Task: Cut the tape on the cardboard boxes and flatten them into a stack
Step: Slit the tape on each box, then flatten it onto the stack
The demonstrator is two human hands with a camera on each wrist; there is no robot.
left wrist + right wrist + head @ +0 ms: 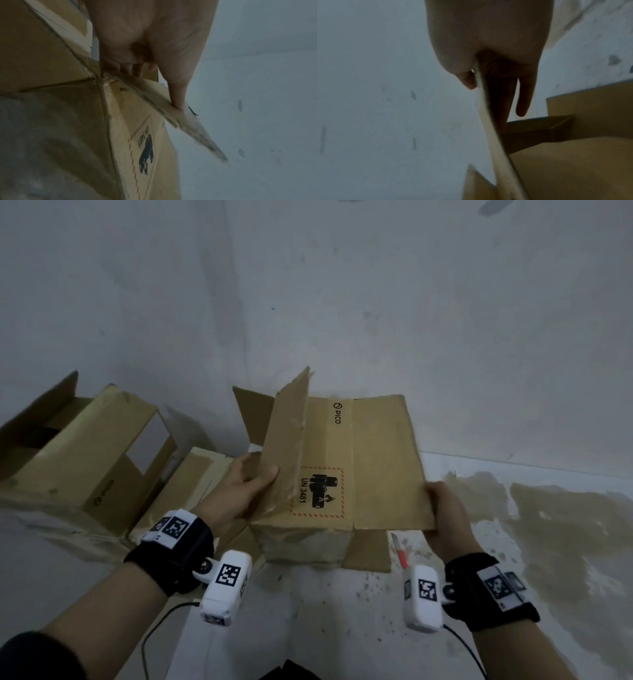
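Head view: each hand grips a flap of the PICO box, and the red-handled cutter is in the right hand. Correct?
Not quite. The cutter lies on the floor, near the right hand, as the head view shows. Each hand, including the left hand, does grip a flap of the box.

Box (356, 460) in my hands: tan-brown cardboard, black PICO logo, black UN 3481 battery pictogram (318, 491) inside red dashed border. Two other boxes (78, 460) at my left: same tan, pale tape strips. Cutter (401, 553) on floor: red handle. Floor (342, 611): white-grey, dark speckles, brownish stain on my right. My wristbands (171, 553): black, with black-and-white square markers.
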